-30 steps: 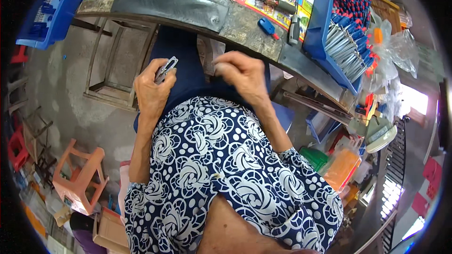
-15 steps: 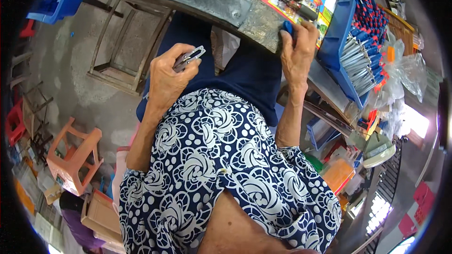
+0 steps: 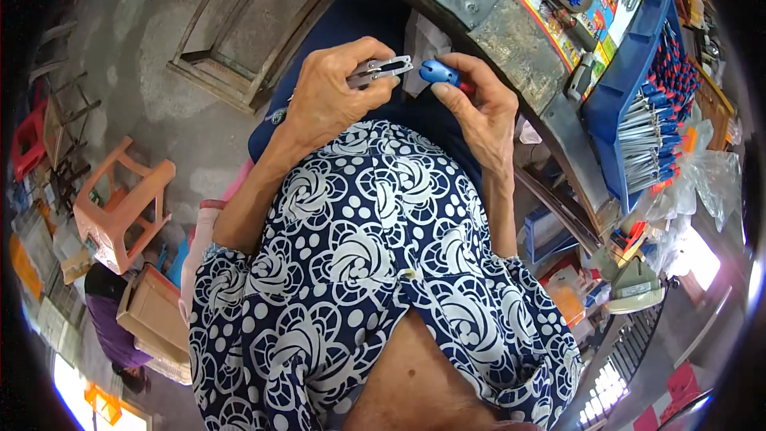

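Snips (image 3: 381,71), small and silvery with blades pointing right, sit clenched in the left hand (image 3: 331,100). Right hand (image 3: 479,112) pinches a rounded blue piece (image 3: 438,72) just beside them, below the workbench edge (image 3: 511,40), over the lap.

Most of the metal snips (image 3: 381,72) are concealed within the left hand (image 3: 331,96); only the blade tips show. The small blue part (image 3: 437,72) is partly covered by fingertips of the right hand (image 3: 479,112), shape undetermined. At upper right, the blue tray (image 3: 606,104) holds items too small to identify. The workbench (image 3: 511,32) is cut off by the upper frame edge.
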Motion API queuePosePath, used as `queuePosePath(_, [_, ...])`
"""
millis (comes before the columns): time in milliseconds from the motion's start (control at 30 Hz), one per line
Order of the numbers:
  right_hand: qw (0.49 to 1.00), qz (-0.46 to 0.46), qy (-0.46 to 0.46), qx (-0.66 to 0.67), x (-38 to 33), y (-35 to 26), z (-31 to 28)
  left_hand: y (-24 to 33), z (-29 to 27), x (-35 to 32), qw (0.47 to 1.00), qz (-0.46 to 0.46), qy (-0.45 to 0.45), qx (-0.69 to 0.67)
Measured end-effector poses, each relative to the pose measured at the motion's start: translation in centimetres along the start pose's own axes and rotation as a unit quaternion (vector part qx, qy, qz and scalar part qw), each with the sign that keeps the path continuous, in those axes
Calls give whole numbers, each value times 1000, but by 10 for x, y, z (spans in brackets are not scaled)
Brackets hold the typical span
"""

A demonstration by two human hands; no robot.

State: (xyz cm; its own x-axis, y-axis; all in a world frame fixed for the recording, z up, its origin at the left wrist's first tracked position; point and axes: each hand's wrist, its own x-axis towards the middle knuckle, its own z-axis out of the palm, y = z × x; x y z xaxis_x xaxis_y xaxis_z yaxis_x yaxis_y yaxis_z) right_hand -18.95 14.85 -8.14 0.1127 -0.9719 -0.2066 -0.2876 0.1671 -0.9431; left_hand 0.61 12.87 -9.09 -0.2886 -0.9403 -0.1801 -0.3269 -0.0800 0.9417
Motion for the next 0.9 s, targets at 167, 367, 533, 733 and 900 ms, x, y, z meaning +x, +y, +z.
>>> queuePosePath(167, [999, 19, -27, 13, -1, 1, 4, -1, -3, -1, 999, 6, -32, 21])
queuePosePath(367, [997, -39, -63, -25, -4, 9, 9, -7, -2, -4, 997, 21, -70, 30])
queuePosePath(533, [994, -46, -90, -35, -13, 8, 14, -11, 3, -10, 995, 50, -73, 52])
queuePosePath(733, [987, -64, -131, -66, -22, 11, 12, -19, 7, -17, 986, 98, -117, 63])
queuePosePath(900, [987, -65, -133, -65, -26, 14, 15, -21, 11, -21, 989, 70, -124, 33])
